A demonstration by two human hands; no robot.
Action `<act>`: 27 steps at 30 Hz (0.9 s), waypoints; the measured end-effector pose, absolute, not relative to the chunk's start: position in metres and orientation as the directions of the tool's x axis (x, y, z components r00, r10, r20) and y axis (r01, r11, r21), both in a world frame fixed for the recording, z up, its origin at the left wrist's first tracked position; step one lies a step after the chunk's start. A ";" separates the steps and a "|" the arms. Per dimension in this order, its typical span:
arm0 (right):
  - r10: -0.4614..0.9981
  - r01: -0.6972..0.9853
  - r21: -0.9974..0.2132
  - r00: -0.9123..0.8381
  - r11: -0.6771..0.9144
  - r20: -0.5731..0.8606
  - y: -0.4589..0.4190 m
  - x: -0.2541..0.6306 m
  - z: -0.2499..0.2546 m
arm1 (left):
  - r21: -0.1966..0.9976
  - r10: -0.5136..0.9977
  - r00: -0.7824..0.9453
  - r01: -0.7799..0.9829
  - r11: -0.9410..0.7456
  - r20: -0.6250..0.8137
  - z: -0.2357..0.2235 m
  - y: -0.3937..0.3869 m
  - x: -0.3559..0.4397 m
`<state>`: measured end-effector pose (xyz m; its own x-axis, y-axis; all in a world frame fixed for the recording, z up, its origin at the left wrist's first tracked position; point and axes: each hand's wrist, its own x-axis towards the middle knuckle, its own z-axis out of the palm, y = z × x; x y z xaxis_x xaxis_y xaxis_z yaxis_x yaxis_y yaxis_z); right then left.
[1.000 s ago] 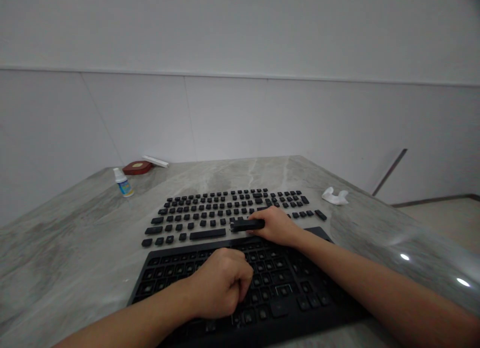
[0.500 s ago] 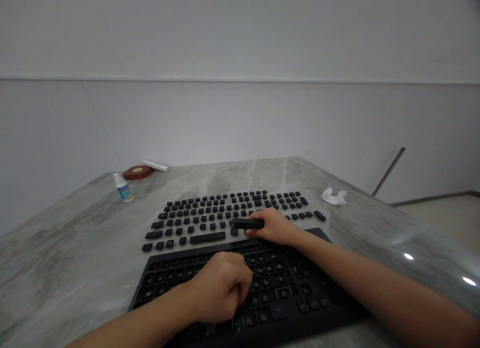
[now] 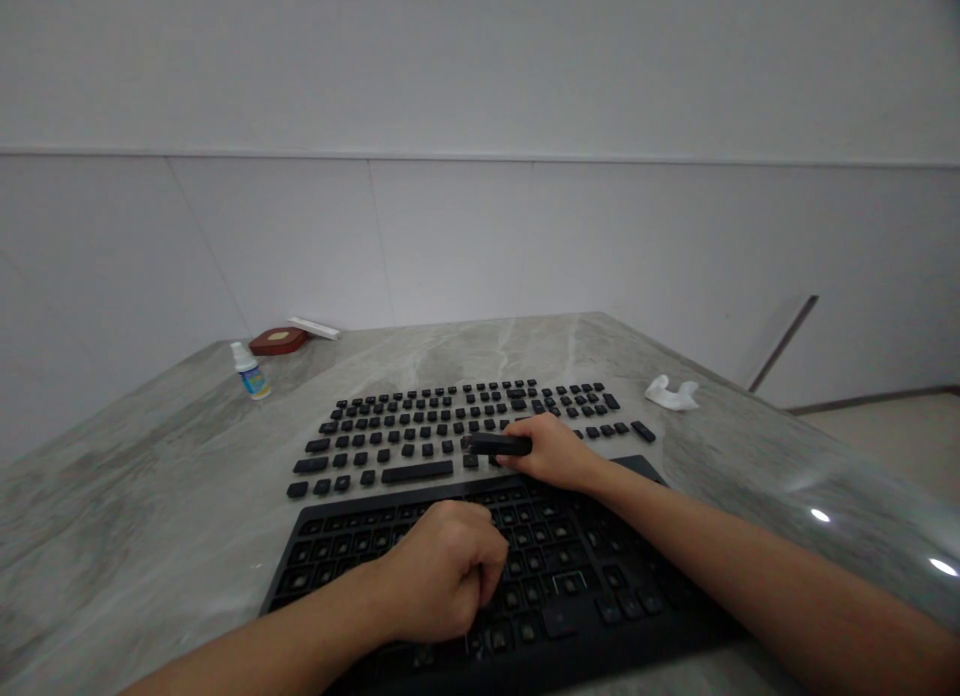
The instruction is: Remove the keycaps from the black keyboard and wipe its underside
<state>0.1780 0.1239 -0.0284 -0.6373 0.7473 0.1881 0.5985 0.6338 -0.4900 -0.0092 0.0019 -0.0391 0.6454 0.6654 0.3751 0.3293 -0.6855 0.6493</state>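
A black keyboard lies in front of me, with most of its keycaps off and the sockets bare. My left hand is closed in a fist over its middle; what the fingers hold, if anything, is hidden. Beyond the keyboard, rows of loose black keycaps are laid out on the table. My right hand grips a black, bar-shaped tool whose end points left, just over the nearer keycaps. Its exact kind is too dark to make out. A few keycaps sit still fitted at the keyboard's lower right.
A small white spray bottle stands at the left of the marbled table. Behind it lie a dark red box and a white strip. Crumpled white tissue rests at the right. A pale wall borders the far edge.
The black tool in my right hand has shifted slightly, and a keycap below its end now shows. My left hand keeps its place. The whole view has tilted a little.
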 end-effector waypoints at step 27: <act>0.592 0.344 -0.563 -0.728 0.752 0.345 0.110 0.177 -0.021 | 0.626 0.667 0.670 0.376 -0.683 0.325 -0.038 0.003 -0.007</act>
